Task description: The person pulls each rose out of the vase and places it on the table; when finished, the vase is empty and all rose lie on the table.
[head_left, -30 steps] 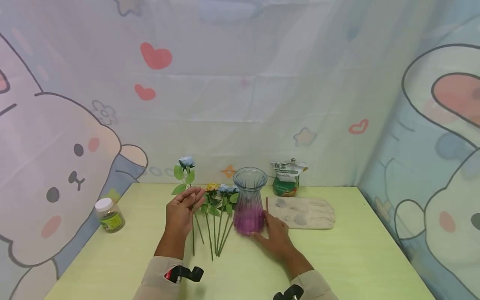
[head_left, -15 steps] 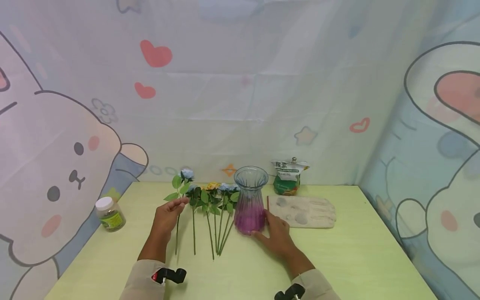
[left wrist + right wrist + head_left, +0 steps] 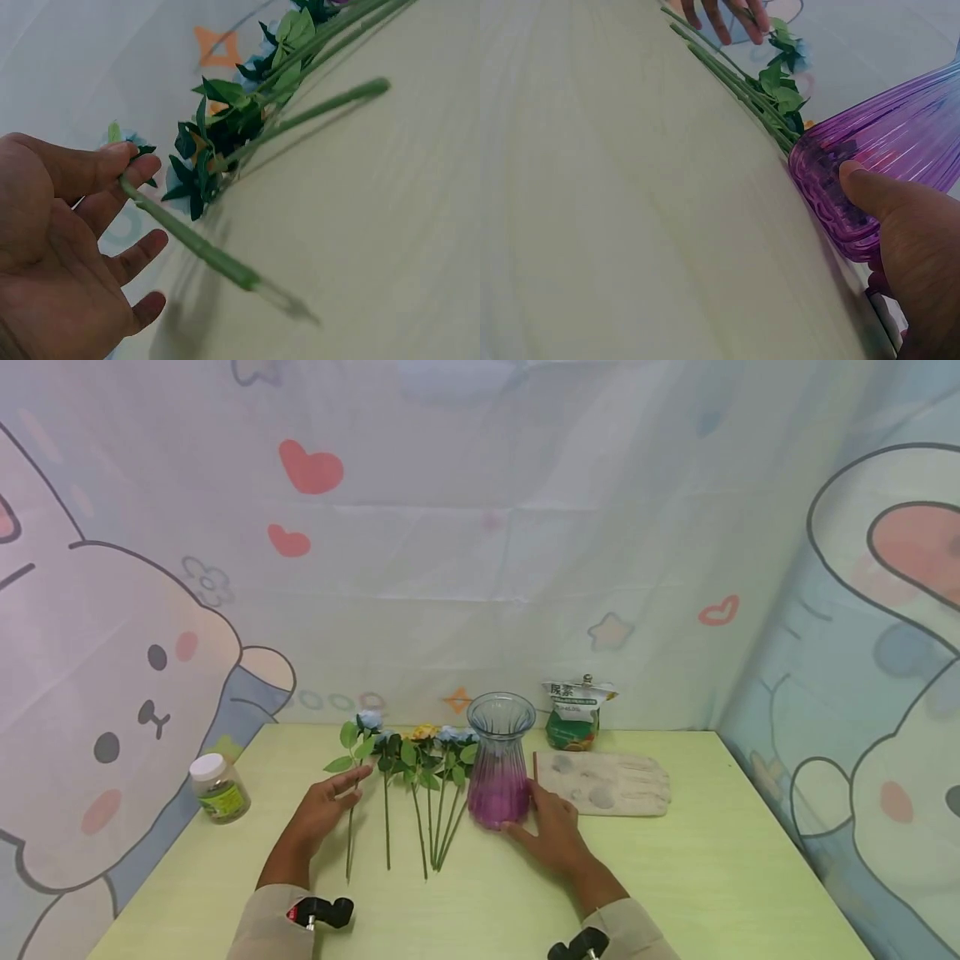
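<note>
My left hand [image 3: 318, 814] pinches the green stem [image 3: 191, 244] of a blue artificial flower [image 3: 369, 719] between thumb and index finger, with the other fingers spread loosely. The flower lies at the left end of a row, its stem end pointing toward me. Beside it, several blue and yellow artificial flowers [image 3: 425, 733] lie on the table with their stems side by side. My right hand [image 3: 557, 835] holds the lower right side of a ribbed glass vase [image 3: 498, 768], blue at the top and purple below, which stands upright. In the right wrist view, my thumb [image 3: 866, 184] rests near the vase's base.
Flat to the right of the vase lies a pale work glove [image 3: 630, 785]. Behind it, a green and white bag [image 3: 573, 722] with a clip on top stands near the backdrop. A white-capped jar [image 3: 221, 793] stands at the table's left edge.
My left hand has moved left and down toward me with the blue flower, from above the other stems to the row's left end. The right hand stays on the vase.
</note>
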The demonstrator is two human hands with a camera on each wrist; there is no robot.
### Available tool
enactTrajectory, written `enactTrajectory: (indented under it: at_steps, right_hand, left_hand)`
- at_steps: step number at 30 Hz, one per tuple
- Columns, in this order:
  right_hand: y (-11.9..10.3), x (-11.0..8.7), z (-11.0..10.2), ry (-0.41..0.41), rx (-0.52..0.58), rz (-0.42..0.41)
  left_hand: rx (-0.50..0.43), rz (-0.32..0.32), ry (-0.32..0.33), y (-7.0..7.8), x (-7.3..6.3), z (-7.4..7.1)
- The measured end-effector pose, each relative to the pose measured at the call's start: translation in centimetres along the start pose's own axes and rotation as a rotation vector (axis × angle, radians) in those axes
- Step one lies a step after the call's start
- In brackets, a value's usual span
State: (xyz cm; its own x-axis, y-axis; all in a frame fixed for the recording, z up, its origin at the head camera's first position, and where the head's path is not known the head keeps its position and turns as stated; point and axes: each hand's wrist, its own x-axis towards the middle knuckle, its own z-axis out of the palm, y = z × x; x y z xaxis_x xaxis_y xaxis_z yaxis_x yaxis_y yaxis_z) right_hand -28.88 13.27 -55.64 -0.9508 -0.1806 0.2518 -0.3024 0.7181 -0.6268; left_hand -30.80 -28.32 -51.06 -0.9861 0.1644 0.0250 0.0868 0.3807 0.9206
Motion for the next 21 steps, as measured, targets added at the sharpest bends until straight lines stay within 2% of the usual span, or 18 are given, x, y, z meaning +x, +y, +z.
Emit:
enactTrajectory:
  at_steps: [5,15,18,21]
  right_hand:
    - [-0.2,0.0,-0.1,-0.010,-0.002,0.008]
    - [-0.4,-0.1,-0.3,0.001,0.012,-0.003]
    - [-0.4,-0.1,-0.3,-0.001,0.009,-0.001]
    - [-0.3,-0.1,-0.2,-0.006,0.006,0.003]
  left_hand:
    - [0.062,0.055,-0.018,-1.1,-0.1,-0.3]
    - [0.162,0.149,0.056,-2.2,-0.1,-0.4]
    - [0.173,0.124,0.087,-2.5,0.1,-0.3]
    - [0.203,0.067,0.116,-2.3,0.1,-0.2]
